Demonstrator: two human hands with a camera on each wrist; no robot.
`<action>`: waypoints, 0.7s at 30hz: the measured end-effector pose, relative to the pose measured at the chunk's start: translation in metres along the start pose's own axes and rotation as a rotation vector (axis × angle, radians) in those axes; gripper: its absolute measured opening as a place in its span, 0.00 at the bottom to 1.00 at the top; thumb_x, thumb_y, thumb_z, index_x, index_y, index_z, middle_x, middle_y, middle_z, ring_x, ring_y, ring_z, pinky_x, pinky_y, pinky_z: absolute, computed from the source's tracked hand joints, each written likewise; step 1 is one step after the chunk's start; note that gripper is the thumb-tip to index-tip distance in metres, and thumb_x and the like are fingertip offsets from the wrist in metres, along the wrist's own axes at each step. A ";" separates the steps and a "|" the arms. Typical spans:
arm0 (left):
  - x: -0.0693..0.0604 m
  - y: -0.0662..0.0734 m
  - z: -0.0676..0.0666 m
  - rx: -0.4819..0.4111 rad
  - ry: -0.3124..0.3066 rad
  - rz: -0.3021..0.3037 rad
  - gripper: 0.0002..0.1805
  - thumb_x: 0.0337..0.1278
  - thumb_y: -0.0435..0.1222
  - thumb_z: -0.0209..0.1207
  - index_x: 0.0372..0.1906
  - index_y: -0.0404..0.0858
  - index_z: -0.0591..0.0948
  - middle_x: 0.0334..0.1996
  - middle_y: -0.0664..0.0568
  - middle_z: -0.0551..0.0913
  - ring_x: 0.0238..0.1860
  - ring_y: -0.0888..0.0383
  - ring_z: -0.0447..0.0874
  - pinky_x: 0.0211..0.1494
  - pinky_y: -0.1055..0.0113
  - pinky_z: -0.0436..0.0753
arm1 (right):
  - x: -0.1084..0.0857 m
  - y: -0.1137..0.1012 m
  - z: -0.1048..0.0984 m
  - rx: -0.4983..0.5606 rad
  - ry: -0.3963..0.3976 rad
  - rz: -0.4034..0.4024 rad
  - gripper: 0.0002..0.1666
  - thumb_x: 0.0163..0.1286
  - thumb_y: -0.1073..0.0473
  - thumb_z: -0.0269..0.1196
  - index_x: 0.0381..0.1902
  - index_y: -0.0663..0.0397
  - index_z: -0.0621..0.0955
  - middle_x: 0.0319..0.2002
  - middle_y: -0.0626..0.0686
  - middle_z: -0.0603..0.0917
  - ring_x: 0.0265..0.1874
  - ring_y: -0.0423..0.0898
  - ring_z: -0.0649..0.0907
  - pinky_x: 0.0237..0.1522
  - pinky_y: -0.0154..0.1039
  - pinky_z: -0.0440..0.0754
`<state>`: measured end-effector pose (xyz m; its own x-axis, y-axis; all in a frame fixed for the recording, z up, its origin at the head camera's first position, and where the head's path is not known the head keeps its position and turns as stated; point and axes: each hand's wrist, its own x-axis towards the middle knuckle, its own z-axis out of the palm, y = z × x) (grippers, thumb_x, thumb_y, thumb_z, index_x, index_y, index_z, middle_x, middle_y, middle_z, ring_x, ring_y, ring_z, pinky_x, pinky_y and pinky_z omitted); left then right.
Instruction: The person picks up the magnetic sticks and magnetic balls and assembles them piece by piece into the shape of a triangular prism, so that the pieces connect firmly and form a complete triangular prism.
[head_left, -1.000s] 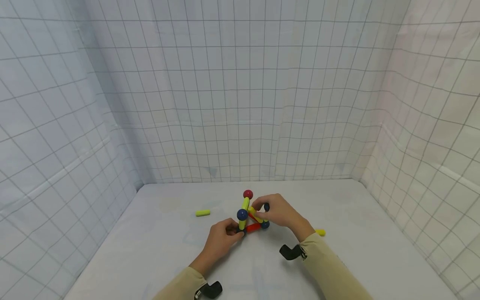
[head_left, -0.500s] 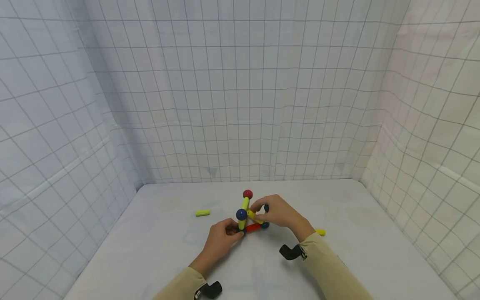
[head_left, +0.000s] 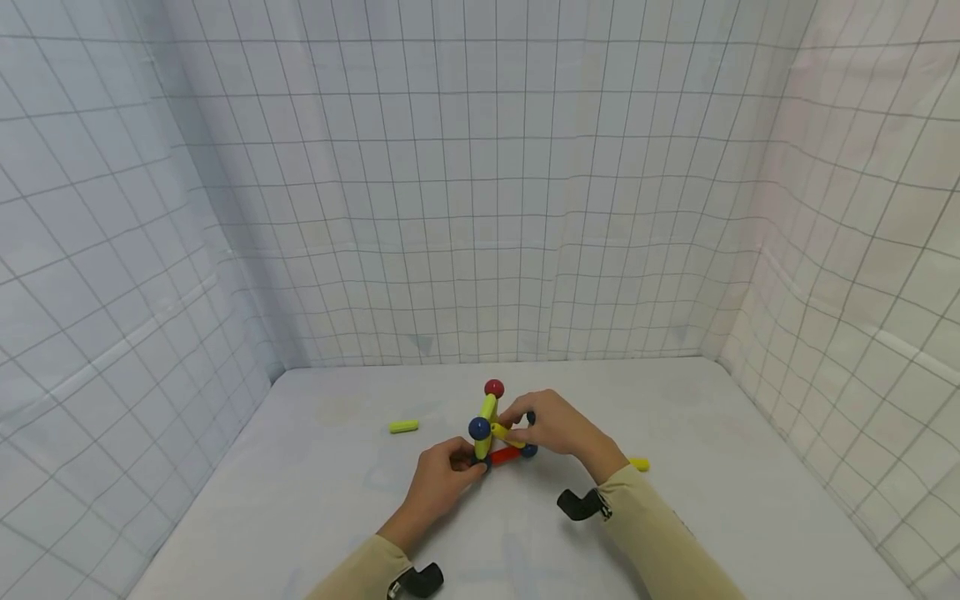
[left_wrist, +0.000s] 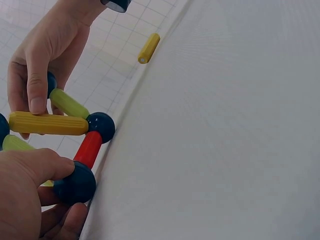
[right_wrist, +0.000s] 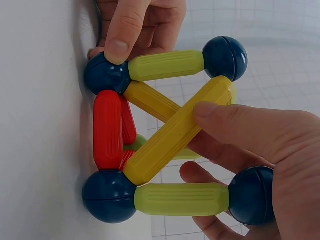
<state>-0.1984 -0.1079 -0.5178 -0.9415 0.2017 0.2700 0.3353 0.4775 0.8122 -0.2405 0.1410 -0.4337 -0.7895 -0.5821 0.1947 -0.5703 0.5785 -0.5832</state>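
Note:
A frame of ball-and-rod magnetic pieces stands on the white table (head_left: 517, 533). My left hand (head_left: 441, 477) pinches a blue base ball (right_wrist: 106, 73) between thumb and fingers. My right hand (head_left: 553, 423) pinches a yellow rod (right_wrist: 172, 137), which runs diagonally from the other near base ball (right_wrist: 109, 196) to an upper blue ball (right_wrist: 225, 58), touching both. A red rod (right_wrist: 107, 130) joins the two base balls. Green rods (right_wrist: 181, 199) rise from them. Another upper blue ball (right_wrist: 251, 196) is partly hidden by my right hand. A red ball (head_left: 494, 389) tops the far side.
One yellow-green rod (head_left: 403, 426) lies loose left of the frame. A yellow rod (left_wrist: 149, 48) lies on the right, partly behind my right forearm in the head view. Grid-patterned cloth walls (head_left: 480, 208) enclose the table at the back and sides.
The yellow rod's upper end has moved left to the upper blue ball, with the right fingers still on it. The frame's upper part has shifted slightly left. My left hand keeps its hold.

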 end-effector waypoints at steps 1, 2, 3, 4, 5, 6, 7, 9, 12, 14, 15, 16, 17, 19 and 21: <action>0.000 0.000 0.000 0.001 0.001 0.005 0.10 0.62 0.35 0.76 0.44 0.38 0.88 0.38 0.55 0.88 0.37 0.61 0.84 0.45 0.66 0.86 | 0.000 0.000 0.000 -0.001 0.000 -0.005 0.13 0.73 0.59 0.75 0.53 0.46 0.93 0.47 0.37 0.90 0.52 0.45 0.87 0.57 0.47 0.84; 0.000 0.000 0.000 0.001 0.001 0.009 0.10 0.62 0.35 0.76 0.44 0.39 0.88 0.38 0.55 0.88 0.37 0.61 0.84 0.45 0.66 0.86 | 0.000 0.000 0.000 -0.002 0.000 -0.012 0.12 0.73 0.59 0.75 0.53 0.46 0.93 0.47 0.37 0.90 0.51 0.45 0.87 0.57 0.46 0.84; 0.000 0.000 0.000 0.002 0.001 0.017 0.10 0.62 0.35 0.76 0.44 0.38 0.87 0.38 0.55 0.88 0.37 0.61 0.84 0.45 0.65 0.86 | 0.000 -0.001 0.000 -0.002 0.001 -0.019 0.12 0.73 0.59 0.75 0.52 0.46 0.94 0.47 0.37 0.90 0.51 0.46 0.87 0.56 0.47 0.85; 0.000 -0.001 0.000 0.001 0.002 0.015 0.10 0.62 0.35 0.76 0.44 0.39 0.87 0.38 0.55 0.88 0.37 0.61 0.84 0.45 0.66 0.86 | 0.001 -0.002 0.000 -0.005 0.001 -0.023 0.11 0.72 0.58 0.76 0.52 0.46 0.94 0.46 0.37 0.90 0.51 0.46 0.87 0.56 0.46 0.85; 0.000 -0.001 0.000 0.001 0.002 0.023 0.10 0.62 0.35 0.76 0.43 0.39 0.87 0.38 0.55 0.89 0.37 0.61 0.85 0.45 0.66 0.86 | 0.001 -0.003 0.000 -0.008 0.002 -0.028 0.11 0.72 0.58 0.76 0.51 0.46 0.94 0.46 0.37 0.90 0.51 0.47 0.88 0.56 0.47 0.85; 0.000 -0.001 0.000 0.002 0.001 0.027 0.10 0.63 0.35 0.76 0.43 0.39 0.87 0.38 0.55 0.89 0.37 0.61 0.85 0.45 0.66 0.86 | 0.001 -0.004 0.000 -0.013 0.002 -0.031 0.11 0.72 0.58 0.76 0.51 0.46 0.94 0.46 0.37 0.90 0.50 0.46 0.88 0.56 0.47 0.85; 0.000 -0.001 0.000 0.007 0.000 0.035 0.10 0.63 0.35 0.76 0.43 0.38 0.87 0.39 0.55 0.89 0.37 0.61 0.85 0.45 0.65 0.86 | 0.001 -0.005 0.000 -0.018 0.001 -0.030 0.11 0.72 0.58 0.76 0.51 0.46 0.94 0.45 0.37 0.90 0.51 0.46 0.87 0.56 0.47 0.85; 0.000 -0.001 0.000 0.012 -0.004 0.035 0.10 0.63 0.36 0.76 0.44 0.38 0.87 0.39 0.54 0.89 0.37 0.61 0.85 0.45 0.65 0.86 | 0.001 -0.006 0.000 -0.028 -0.002 -0.027 0.11 0.72 0.58 0.76 0.51 0.47 0.94 0.45 0.37 0.90 0.50 0.46 0.87 0.56 0.46 0.85; 0.001 0.001 0.000 0.023 -0.014 0.024 0.10 0.63 0.36 0.76 0.45 0.39 0.88 0.39 0.55 0.89 0.38 0.61 0.85 0.45 0.65 0.87 | 0.003 -0.005 0.002 -0.053 -0.003 -0.023 0.11 0.72 0.57 0.77 0.51 0.45 0.94 0.44 0.36 0.90 0.50 0.46 0.87 0.55 0.44 0.84; 0.002 0.002 0.000 0.028 -0.020 0.019 0.10 0.64 0.35 0.76 0.45 0.39 0.88 0.40 0.55 0.89 0.38 0.61 0.85 0.46 0.65 0.87 | 0.003 -0.004 0.003 -0.059 0.002 -0.029 0.11 0.72 0.57 0.77 0.51 0.46 0.94 0.44 0.36 0.90 0.49 0.47 0.87 0.54 0.44 0.84; 0.002 0.002 -0.001 0.032 -0.022 0.022 0.10 0.64 0.35 0.76 0.46 0.39 0.88 0.40 0.55 0.89 0.38 0.61 0.85 0.46 0.64 0.87 | 0.003 -0.004 0.003 -0.060 0.006 -0.033 0.11 0.72 0.57 0.76 0.51 0.46 0.94 0.44 0.36 0.90 0.48 0.47 0.87 0.53 0.44 0.84; 0.002 0.002 -0.001 0.033 -0.024 0.018 0.10 0.64 0.35 0.75 0.46 0.39 0.88 0.40 0.55 0.89 0.38 0.61 0.85 0.46 0.65 0.86 | 0.003 -0.003 0.003 -0.057 0.008 -0.032 0.11 0.72 0.58 0.76 0.51 0.46 0.94 0.44 0.37 0.90 0.48 0.47 0.87 0.53 0.44 0.84; 0.002 0.002 -0.001 0.038 -0.025 0.023 0.10 0.64 0.35 0.75 0.46 0.39 0.88 0.40 0.55 0.89 0.38 0.61 0.85 0.46 0.65 0.86 | 0.003 -0.003 0.003 -0.049 0.009 -0.030 0.11 0.72 0.58 0.76 0.51 0.47 0.94 0.45 0.38 0.90 0.48 0.47 0.87 0.53 0.45 0.84; 0.003 0.003 -0.001 0.047 -0.029 0.030 0.10 0.64 0.35 0.75 0.46 0.39 0.88 0.40 0.56 0.89 0.38 0.62 0.85 0.46 0.65 0.86 | 0.002 -0.002 0.002 -0.036 0.008 -0.014 0.12 0.73 0.58 0.75 0.53 0.47 0.93 0.47 0.41 0.91 0.49 0.48 0.86 0.54 0.46 0.84; 0.004 0.003 -0.003 0.068 -0.035 0.046 0.10 0.65 0.35 0.75 0.47 0.39 0.89 0.39 0.56 0.88 0.38 0.62 0.84 0.45 0.65 0.86 | 0.001 -0.001 0.000 -0.019 0.003 0.011 0.15 0.74 0.58 0.74 0.56 0.48 0.91 0.49 0.46 0.90 0.49 0.49 0.86 0.54 0.47 0.84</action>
<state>-0.2011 -0.1081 -0.5134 -0.9237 0.2539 0.2868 0.3806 0.5241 0.7619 -0.2405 0.1399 -0.4331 -0.7965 -0.5739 0.1905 -0.5657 0.5960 -0.5700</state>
